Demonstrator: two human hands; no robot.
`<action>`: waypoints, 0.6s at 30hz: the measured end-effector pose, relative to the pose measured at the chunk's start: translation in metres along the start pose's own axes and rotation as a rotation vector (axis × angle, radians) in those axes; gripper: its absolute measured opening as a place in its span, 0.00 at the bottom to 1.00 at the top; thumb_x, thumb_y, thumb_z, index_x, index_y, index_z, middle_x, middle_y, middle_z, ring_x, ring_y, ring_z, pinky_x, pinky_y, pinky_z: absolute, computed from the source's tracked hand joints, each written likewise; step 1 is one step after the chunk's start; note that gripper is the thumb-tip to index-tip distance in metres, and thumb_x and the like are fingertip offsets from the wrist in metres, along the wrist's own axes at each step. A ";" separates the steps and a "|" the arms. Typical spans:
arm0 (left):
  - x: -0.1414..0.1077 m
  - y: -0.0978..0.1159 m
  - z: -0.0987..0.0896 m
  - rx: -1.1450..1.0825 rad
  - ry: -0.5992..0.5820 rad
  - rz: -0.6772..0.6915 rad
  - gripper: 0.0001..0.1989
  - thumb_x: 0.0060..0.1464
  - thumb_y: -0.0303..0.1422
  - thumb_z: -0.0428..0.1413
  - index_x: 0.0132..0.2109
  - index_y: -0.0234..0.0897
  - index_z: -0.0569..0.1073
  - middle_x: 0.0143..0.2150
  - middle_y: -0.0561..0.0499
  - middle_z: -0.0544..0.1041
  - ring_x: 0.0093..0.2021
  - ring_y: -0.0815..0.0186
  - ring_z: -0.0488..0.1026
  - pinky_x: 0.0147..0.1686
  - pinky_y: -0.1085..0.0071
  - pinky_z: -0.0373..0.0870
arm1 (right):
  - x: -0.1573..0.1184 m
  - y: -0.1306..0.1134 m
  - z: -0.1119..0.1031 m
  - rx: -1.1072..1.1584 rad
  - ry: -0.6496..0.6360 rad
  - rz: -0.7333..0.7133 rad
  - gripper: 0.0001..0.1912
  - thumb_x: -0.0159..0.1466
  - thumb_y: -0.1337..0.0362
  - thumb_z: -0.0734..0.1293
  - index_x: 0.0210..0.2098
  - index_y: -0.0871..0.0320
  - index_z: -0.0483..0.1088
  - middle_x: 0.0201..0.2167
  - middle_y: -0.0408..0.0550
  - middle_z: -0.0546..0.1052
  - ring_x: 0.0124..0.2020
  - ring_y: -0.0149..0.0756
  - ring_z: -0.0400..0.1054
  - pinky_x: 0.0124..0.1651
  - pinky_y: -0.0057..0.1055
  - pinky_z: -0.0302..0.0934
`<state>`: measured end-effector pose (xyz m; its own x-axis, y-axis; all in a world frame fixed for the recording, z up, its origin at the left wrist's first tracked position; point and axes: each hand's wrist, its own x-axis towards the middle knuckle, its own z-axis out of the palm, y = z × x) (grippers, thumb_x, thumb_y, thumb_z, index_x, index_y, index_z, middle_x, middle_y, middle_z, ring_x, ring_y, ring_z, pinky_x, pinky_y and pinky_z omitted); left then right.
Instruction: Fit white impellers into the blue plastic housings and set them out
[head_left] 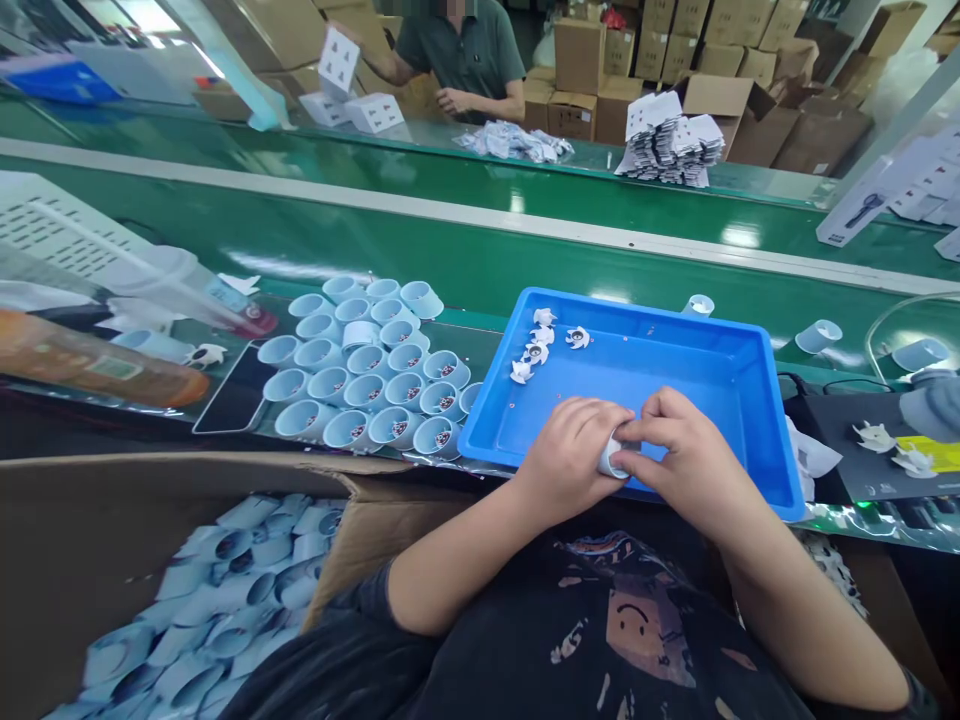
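Observation:
Over the front edge of the blue tray (652, 360), my left hand (566, 450) is closed around a light blue plastic cup-shaped part (611, 457). My right hand (679, 450) pinches at the open end of that part with thumb and fingers. Whether something small sits between those fingertips is hidden. Several white finned fan wheels (536, 353) lie in the tray's far left corner, and one fan wheel (577, 338) lies a little apart. Left of the tray, many similar light blue cups (367, 390) stand in rows, some with small reddish and metallic bits inside.
A cardboard box (390, 515) of light blue cups (202, 610) stands at lower left. A phone (232, 390) and an orange-brown bottle (97, 355) lie left. Fan wheels (915, 460) rest on a dark surface at right. A co-worker (465, 60) handles white boxes across the green bench.

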<state>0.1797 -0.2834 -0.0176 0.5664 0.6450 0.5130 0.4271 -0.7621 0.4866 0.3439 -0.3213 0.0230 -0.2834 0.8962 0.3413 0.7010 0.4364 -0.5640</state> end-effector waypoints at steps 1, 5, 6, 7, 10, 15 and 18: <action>0.000 0.000 0.001 -0.007 0.000 -0.007 0.15 0.55 0.34 0.52 0.51 0.40 0.68 0.46 0.46 0.78 0.48 0.57 0.74 0.53 0.58 0.68 | -0.001 0.000 0.000 -0.016 0.004 0.004 0.11 0.59 0.74 0.72 0.39 0.54 0.77 0.32 0.44 0.61 0.33 0.32 0.61 0.38 0.27 0.60; 0.002 -0.010 -0.010 -0.045 -0.028 -0.083 0.20 0.53 0.40 0.58 0.52 0.40 0.68 0.47 0.46 0.77 0.47 0.56 0.74 0.52 0.58 0.69 | -0.014 -0.005 -0.017 -0.036 -0.020 -0.044 0.10 0.70 0.62 0.64 0.36 0.55 0.77 0.32 0.47 0.61 0.34 0.35 0.61 0.36 0.31 0.58; 0.006 -0.015 -0.015 -0.053 -0.022 -0.112 0.22 0.52 0.42 0.60 0.52 0.40 0.68 0.47 0.46 0.77 0.48 0.56 0.74 0.52 0.58 0.68 | -0.021 -0.006 -0.023 0.002 -0.017 -0.057 0.15 0.72 0.60 0.61 0.34 0.56 0.76 0.31 0.47 0.61 0.33 0.35 0.60 0.35 0.30 0.58; 0.013 -0.021 -0.021 -0.058 -0.012 -0.134 0.25 0.51 0.44 0.61 0.53 0.40 0.68 0.48 0.46 0.76 0.49 0.56 0.73 0.53 0.58 0.68 | -0.028 -0.007 -0.028 0.048 -0.004 -0.063 0.17 0.73 0.59 0.60 0.33 0.56 0.76 0.31 0.47 0.61 0.33 0.34 0.61 0.34 0.29 0.58; 0.053 -0.046 -0.035 -0.017 0.012 -0.195 0.27 0.45 0.47 0.65 0.49 0.40 0.71 0.50 0.46 0.73 0.53 0.55 0.70 0.56 0.58 0.65 | -0.051 -0.003 -0.033 0.146 0.084 -0.030 0.11 0.72 0.61 0.62 0.38 0.54 0.75 0.32 0.47 0.63 0.33 0.33 0.63 0.33 0.27 0.60; 0.152 -0.106 -0.026 0.211 -0.057 -0.460 0.22 0.53 0.43 0.60 0.51 0.36 0.70 0.51 0.45 0.70 0.55 0.58 0.67 0.55 0.64 0.65 | -0.075 0.010 -0.014 0.217 0.131 -0.053 0.07 0.70 0.66 0.62 0.43 0.54 0.73 0.36 0.48 0.67 0.37 0.34 0.67 0.37 0.26 0.65; 0.191 -0.140 -0.008 0.300 -0.195 -0.562 0.22 0.57 0.35 0.59 0.56 0.34 0.66 0.57 0.42 0.68 0.57 0.60 0.66 0.56 0.67 0.65 | -0.081 0.009 -0.010 0.189 0.175 -0.094 0.07 0.70 0.65 0.62 0.43 0.53 0.72 0.38 0.48 0.68 0.39 0.32 0.68 0.40 0.23 0.67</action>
<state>0.2225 -0.0533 0.0177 0.3053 0.9482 0.0878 0.8564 -0.3137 0.4101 0.3795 -0.3907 -0.0024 -0.2125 0.8308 0.5143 0.5375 0.5390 -0.6486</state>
